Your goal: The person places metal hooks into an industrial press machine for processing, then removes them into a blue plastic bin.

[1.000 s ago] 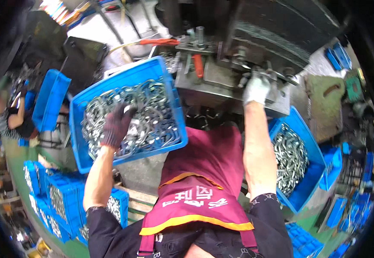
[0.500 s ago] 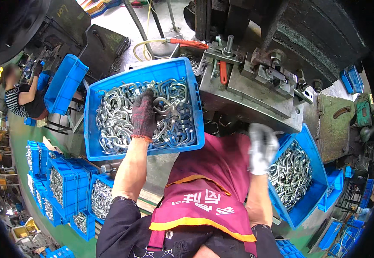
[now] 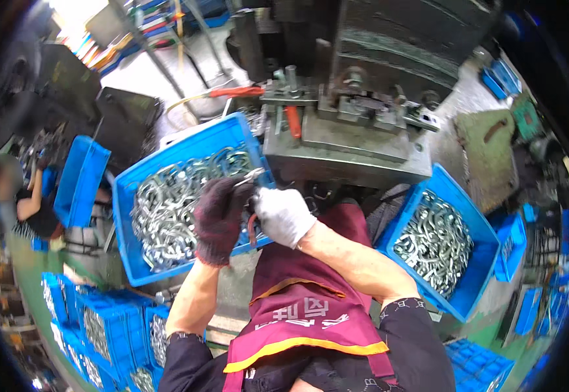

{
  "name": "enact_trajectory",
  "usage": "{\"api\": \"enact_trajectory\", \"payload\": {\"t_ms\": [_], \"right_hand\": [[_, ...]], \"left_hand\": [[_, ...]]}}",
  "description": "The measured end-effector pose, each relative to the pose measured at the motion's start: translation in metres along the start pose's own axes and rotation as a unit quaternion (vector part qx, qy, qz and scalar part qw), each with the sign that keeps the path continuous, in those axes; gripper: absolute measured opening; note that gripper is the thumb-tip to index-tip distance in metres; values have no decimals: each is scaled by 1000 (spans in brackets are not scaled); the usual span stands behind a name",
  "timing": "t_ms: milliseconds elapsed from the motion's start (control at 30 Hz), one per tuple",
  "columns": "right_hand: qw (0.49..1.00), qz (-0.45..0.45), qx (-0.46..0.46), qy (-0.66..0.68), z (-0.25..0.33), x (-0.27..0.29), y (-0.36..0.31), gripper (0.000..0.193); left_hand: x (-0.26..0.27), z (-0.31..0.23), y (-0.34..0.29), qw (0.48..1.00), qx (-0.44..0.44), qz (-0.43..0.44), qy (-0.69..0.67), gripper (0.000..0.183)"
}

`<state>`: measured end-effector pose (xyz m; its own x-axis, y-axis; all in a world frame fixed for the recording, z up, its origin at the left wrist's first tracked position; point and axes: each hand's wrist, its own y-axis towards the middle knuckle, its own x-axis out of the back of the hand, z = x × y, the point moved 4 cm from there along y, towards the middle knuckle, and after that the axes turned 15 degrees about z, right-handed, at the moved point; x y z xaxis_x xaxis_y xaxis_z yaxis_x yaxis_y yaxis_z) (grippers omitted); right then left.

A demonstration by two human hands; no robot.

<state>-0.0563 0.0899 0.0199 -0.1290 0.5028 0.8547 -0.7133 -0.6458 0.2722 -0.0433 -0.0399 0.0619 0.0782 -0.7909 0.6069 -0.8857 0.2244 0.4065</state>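
Observation:
My left hand (image 3: 219, 219), in a dark red and black glove, is closed on a bent metal rod piece (image 3: 253, 175), whose shiny end sticks out past the fingers. Right beside it is my right hand (image 3: 284, 215) in a white glove, its fingers curled in against the left glove. What those fingers grip is hidden between the two gloves. Both hands are over the right edge of a blue crate (image 3: 127, 251) full of curved, shiny metal pieces (image 3: 173, 209).
A machine with a steel die block (image 3: 350, 140) stands ahead, a red-handled tool (image 3: 293, 122) on it. To the right, another blue crate (image 3: 487, 251) holds similar pieces. Stacked blue crates (image 3: 111, 313) stand lower left. A co-worker (image 3: 33, 202) sits at far left.
My right hand has swung left from near the right crate to meet my left hand. My left hand has lifted a metal piece from the pile toward the crate's right edge. The view has shifted.

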Motion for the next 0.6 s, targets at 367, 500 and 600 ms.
{"api": "enact_trajectory", "payload": {"t_ms": [367, 500, 600], "right_hand": [[683, -377, -345, 522, -157, 83, -65, 32], [706, -325, -376, 505, -174, 84, -46, 38], [666, -373, -361, 536, -186, 83, -43, 35]], "left_hand": [[-12, 53, -36, 900, 277, -129, -311, 37], [-33, 38, -42, 852, 308, -129, -404, 31], [-35, 22, -35, 828, 329, -98, -444, 28]]}}
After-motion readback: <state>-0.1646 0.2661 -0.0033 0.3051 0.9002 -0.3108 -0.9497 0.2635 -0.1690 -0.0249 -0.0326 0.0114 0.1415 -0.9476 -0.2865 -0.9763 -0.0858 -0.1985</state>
